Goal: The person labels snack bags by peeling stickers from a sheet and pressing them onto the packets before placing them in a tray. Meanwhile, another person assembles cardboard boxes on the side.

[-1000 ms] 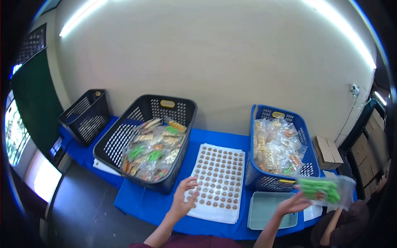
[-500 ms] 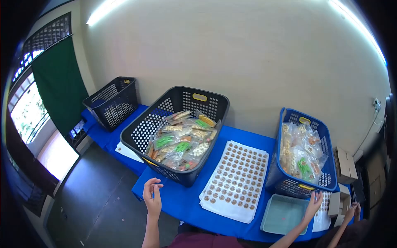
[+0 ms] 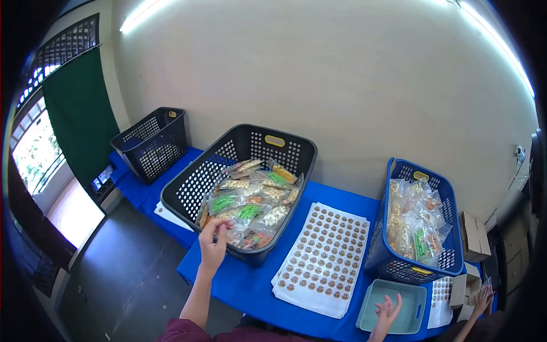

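My left hand (image 3: 213, 242) is at the front rim of a large black basket (image 3: 310, 151), its fingers loosely bent and nothing visible in them. Inside that basket lies a heap of clear bags, among them one with green pieces (image 3: 248, 212) and one with white pieces (image 3: 276, 215). My right hand (image 3: 388, 310) hovers over a pale green plastic tray (image 3: 370, 305), fingers spread and holding nothing. Sheets of round brown stickers (image 3: 325, 256) lie between the black basket and the tray.
A blue basket (image 3: 393, 265) of filled bags stands behind the tray. At far right, another person's hands (image 3: 483, 299) are beside an open carton (image 3: 468, 288) and more sticker sheets (image 3: 441, 299). Another black basket (image 3: 162, 151) stands at left on the blue-covered table (image 3: 245, 290).
My left hand has moved up to the black basket's front rim. My right hand has shifted left and down from beside the blue basket to over the tray. The view has tilted slightly.
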`<control>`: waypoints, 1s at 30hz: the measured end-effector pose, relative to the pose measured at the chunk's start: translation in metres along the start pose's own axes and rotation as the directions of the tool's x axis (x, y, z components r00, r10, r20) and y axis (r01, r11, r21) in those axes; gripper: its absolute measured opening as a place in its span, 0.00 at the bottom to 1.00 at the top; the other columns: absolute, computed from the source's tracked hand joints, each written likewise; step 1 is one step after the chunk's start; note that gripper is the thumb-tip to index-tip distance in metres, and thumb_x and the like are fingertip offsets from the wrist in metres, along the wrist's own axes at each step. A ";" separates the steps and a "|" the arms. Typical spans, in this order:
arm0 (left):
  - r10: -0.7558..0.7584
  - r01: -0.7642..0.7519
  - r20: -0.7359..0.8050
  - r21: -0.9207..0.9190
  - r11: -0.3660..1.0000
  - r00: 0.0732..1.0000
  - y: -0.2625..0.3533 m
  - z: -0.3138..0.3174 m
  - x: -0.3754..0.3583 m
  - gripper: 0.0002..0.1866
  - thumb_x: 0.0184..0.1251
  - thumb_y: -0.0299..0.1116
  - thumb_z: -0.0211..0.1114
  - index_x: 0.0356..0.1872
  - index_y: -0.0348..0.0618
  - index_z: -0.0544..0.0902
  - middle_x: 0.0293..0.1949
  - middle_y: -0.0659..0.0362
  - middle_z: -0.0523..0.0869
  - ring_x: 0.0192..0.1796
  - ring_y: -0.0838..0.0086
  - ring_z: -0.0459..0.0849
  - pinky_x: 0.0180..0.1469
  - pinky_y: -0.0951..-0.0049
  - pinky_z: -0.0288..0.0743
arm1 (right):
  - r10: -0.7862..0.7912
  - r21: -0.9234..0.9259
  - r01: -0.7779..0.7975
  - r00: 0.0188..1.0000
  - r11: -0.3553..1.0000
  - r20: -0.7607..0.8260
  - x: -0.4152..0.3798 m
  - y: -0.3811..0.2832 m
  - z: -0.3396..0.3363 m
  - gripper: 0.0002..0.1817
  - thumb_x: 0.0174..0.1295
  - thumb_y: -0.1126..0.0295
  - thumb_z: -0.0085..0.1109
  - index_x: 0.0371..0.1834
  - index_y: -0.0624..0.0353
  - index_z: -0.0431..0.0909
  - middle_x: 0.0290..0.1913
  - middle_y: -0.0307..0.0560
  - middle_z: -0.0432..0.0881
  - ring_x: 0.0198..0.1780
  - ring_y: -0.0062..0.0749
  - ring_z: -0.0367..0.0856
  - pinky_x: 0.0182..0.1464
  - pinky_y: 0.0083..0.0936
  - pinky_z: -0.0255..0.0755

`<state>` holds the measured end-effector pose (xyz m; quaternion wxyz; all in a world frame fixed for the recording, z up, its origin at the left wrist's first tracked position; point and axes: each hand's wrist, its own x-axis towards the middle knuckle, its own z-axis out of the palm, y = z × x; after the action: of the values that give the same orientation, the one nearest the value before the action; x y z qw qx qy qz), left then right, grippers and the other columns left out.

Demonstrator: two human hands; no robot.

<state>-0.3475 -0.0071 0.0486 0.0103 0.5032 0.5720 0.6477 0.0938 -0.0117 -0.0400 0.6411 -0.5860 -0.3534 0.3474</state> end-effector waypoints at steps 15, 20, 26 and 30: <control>0.193 -0.407 0.874 0.006 0.914 0.447 -0.009 0.072 0.159 0.21 0.56 0.35 0.60 0.50 0.38 0.70 0.41 0.51 0.79 0.42 0.64 0.80 0.44 0.70 0.72 | -0.168 0.082 0.206 0.927 0.975 -0.336 -0.034 -0.032 0.069 0.25 0.62 0.70 0.41 0.64 0.55 0.54 0.56 0.47 0.70 0.34 0.20 0.73 0.41 0.18 0.63; -0.159 -0.732 0.977 0.212 0.647 0.141 -0.133 0.111 0.120 0.56 0.34 0.44 0.74 0.66 0.48 0.47 0.60 0.48 0.62 0.56 0.58 0.70 0.52 0.56 0.66 | -0.159 0.101 0.201 0.934 0.974 -0.319 -0.061 -0.035 0.087 0.25 0.63 0.72 0.43 0.64 0.54 0.55 0.56 0.48 0.70 0.33 0.20 0.74 0.40 0.17 0.66; -0.186 -0.899 0.983 0.083 0.430 0.002 -0.213 0.120 0.067 0.65 0.28 0.48 0.75 0.68 0.54 0.37 0.67 0.50 0.49 0.66 0.55 0.55 0.62 0.42 0.48 | -0.154 0.042 0.190 0.892 0.981 -0.424 -0.094 -0.028 0.079 0.24 0.62 0.73 0.42 0.63 0.60 0.55 0.50 0.49 0.74 0.31 0.20 0.73 0.38 0.15 0.65; -0.132 -0.883 0.990 0.022 0.469 -0.045 -0.238 0.125 0.057 0.60 0.33 0.46 0.72 0.68 0.57 0.41 0.67 0.49 0.49 0.67 0.52 0.54 0.62 0.42 0.47 | -0.134 -0.026 0.137 0.878 0.990 -0.460 -0.112 -0.015 0.068 0.20 0.62 0.72 0.43 0.59 0.60 0.60 0.42 0.46 0.76 0.30 0.18 0.71 0.36 0.14 0.65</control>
<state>-0.4265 0.2005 -0.1140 -0.0397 0.8950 0.4069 -0.1786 -0.0209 -0.0747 -0.0261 0.7314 -0.6231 -0.2303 0.1542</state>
